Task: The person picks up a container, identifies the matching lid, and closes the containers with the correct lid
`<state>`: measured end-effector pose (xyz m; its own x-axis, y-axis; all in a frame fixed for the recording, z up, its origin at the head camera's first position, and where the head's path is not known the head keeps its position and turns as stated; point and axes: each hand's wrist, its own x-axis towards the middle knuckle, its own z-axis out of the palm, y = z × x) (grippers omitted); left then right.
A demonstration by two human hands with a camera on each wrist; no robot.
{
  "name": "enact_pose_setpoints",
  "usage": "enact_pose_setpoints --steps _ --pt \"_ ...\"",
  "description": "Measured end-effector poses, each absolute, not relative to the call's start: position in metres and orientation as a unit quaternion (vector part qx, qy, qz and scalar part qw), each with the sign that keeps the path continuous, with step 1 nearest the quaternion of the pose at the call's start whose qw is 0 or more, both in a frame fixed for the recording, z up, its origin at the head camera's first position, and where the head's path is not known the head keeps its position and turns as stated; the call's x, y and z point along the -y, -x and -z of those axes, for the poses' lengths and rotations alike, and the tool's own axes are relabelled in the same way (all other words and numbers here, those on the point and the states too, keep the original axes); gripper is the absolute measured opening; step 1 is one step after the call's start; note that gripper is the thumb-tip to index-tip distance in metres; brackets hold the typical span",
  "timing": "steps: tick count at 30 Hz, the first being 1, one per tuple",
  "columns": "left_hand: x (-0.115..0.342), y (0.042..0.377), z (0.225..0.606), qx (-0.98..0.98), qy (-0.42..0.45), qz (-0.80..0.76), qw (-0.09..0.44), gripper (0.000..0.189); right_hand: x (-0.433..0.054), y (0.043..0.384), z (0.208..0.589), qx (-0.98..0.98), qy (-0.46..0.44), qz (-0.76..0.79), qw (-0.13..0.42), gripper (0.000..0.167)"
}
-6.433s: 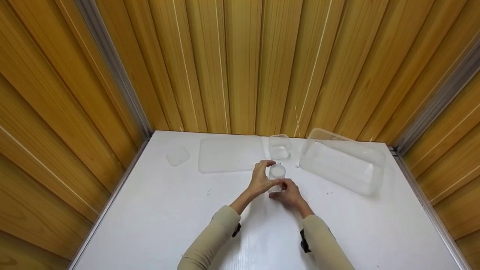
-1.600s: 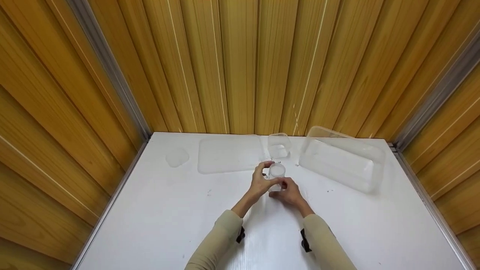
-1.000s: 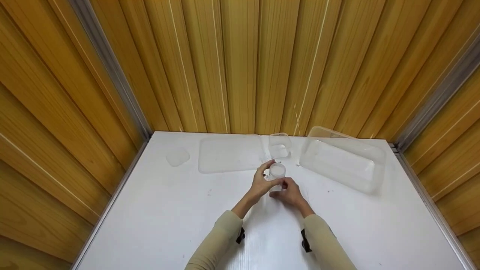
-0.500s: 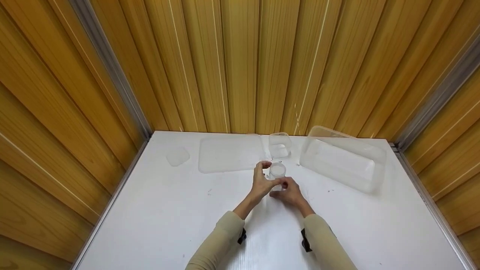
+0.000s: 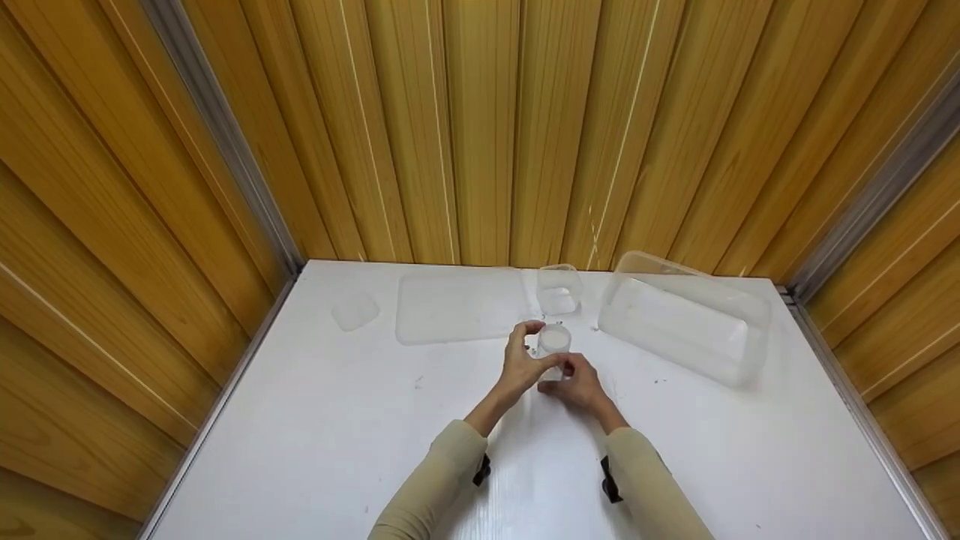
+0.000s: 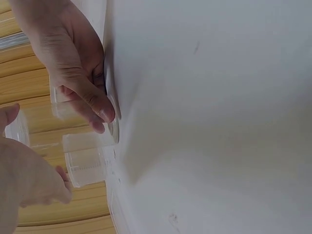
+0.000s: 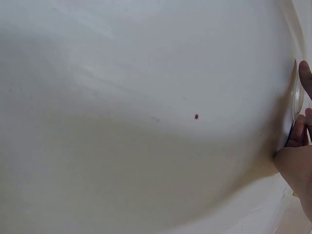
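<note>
A clear cylindrical jar (image 5: pixel 553 349) with a round lid (image 5: pixel 555 336) stands upright on the white table, between the two hands. My left hand (image 5: pixel 523 367) curls its thumb and fingers round the lid end in the head view. Low on the jar, my right hand (image 5: pixel 577 382) grips the base, partly covering it. From the side, the left wrist view shows the right hand (image 6: pixel 73 63) at the jar's base and the left hand (image 6: pixel 24 180) at the lid end. The right wrist view catches only part of the right hand (image 7: pixel 297 161) at its edge.
Behind the jar stands a small clear square container (image 5: pixel 559 292). A large clear rectangular box (image 5: pixel 675 352) is at the right. A large flat lid (image 5: pixel 457 307) and a small square lid (image 5: pixel 355 311) lie to the left. Wood-patterned walls (image 5: pixel 480 135) enclose the table (image 5: pixel 315 450).
The left forefinger shifts back and forth slightly round the jar's lid. The right hand keeps its grip at the base, and the other containers and lids have not moved.
</note>
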<state>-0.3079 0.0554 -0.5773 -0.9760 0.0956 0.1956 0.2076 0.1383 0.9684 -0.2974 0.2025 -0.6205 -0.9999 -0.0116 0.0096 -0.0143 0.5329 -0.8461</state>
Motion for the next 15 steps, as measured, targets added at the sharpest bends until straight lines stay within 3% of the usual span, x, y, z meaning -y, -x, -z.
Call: enact_pose_setpoints --steps 15 --pt "-0.0520 0.3082 0.5752 0.740 0.105 0.665 0.001 0.063 -0.2032 0.2993 0.6233 0.876 -0.005 -0.482 -0.002 0.051"
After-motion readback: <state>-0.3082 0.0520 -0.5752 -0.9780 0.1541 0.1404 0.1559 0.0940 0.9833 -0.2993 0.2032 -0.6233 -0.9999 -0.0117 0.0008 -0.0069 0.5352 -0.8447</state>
